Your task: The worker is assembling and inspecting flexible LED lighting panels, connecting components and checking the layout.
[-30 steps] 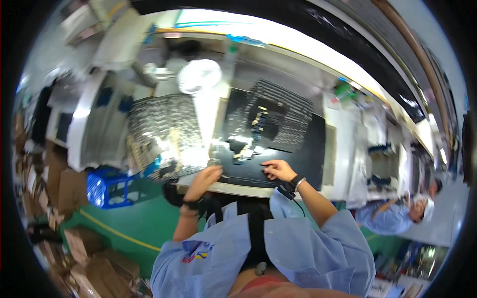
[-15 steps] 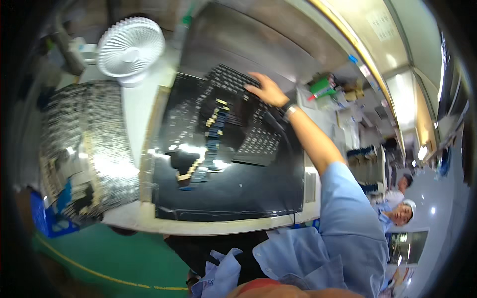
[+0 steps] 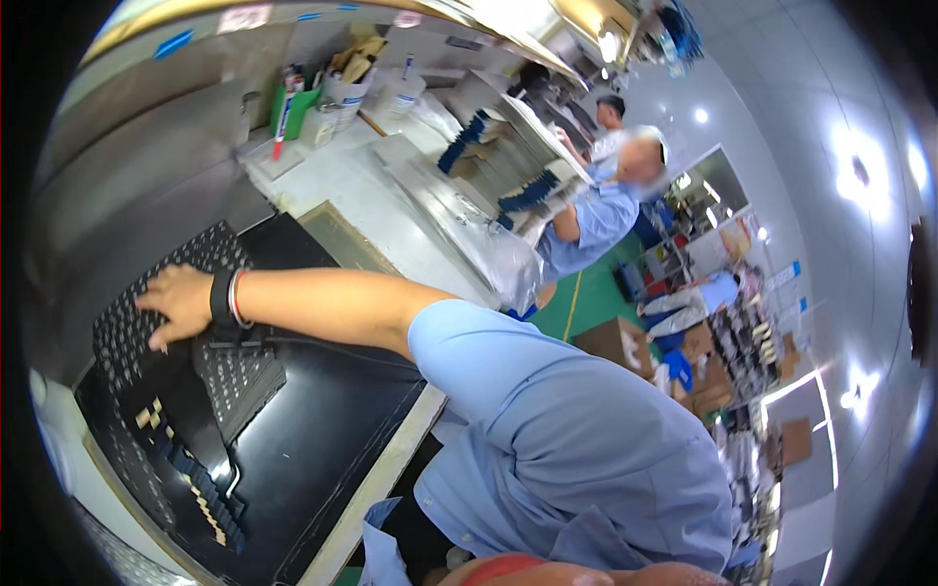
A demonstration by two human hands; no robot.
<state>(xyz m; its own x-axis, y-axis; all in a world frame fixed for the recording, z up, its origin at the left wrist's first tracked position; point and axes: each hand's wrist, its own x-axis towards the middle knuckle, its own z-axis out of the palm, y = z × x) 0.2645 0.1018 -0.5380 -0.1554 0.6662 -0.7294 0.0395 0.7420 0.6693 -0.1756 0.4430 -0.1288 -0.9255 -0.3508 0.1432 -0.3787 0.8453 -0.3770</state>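
We can read no words, numbers or signs here. The pale pink label [image 3: 244, 18] at eleven o'clock, the pink tag [image 3: 407, 19] near twelve and the white-marked black keyboard panel [image 3: 117, 340] at nine are too small or blurred for us.

Flat black mat [image 3: 308, 459] looked smooth, glossy. White-dotted black panel [image 3: 239, 386] looked matt, plastic-like. Grey metal back wall [image 3: 127, 146] had dull sheen. Light-blue cloth sleeve [image 3: 557, 410] looked matt. Crinkled clear plastic film [image 3: 518, 269] shone.

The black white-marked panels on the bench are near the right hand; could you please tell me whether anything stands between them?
Nothing visible does: the right hand is spread over the black white-marked panels, though its underside is hidden.
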